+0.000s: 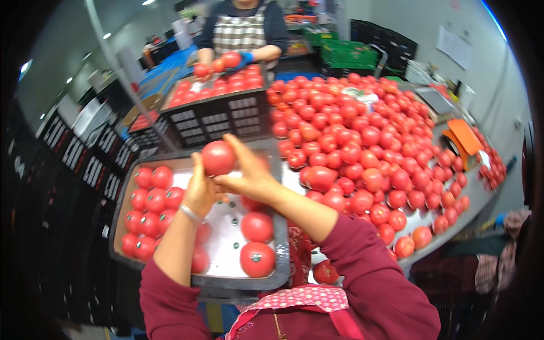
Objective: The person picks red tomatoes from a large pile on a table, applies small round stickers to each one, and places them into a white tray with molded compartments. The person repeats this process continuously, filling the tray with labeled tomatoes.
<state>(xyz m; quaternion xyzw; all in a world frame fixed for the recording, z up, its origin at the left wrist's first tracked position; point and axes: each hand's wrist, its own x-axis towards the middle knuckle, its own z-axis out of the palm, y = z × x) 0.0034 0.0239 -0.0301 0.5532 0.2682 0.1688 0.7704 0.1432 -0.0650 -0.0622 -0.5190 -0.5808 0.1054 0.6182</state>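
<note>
A large red tomato [218,158] is raised above the near black plastic crate [238,281], cupped between my two hands. My left hand [199,189], with a pale band at its wrist, supports it from the left and below. Around its right side curl the fingers of my right hand [250,172], whose thumb lies under it. Inside the crate, rows of tomatoes [149,224] fill the left part, and large tomatoes [257,259] line the right side. Several small dark stickers [236,245] show on the white liner [223,259] between them. My forearms cover part of the contents.
A big heap of loose tomatoes [352,140] spreads over the metal table [457,229] to the right. Across from me, a co-worker [240,32] holds tomatoes over another black crate [216,119]. Stacked black crates [80,157] stand at left; an orange object [464,138] sits far right.
</note>
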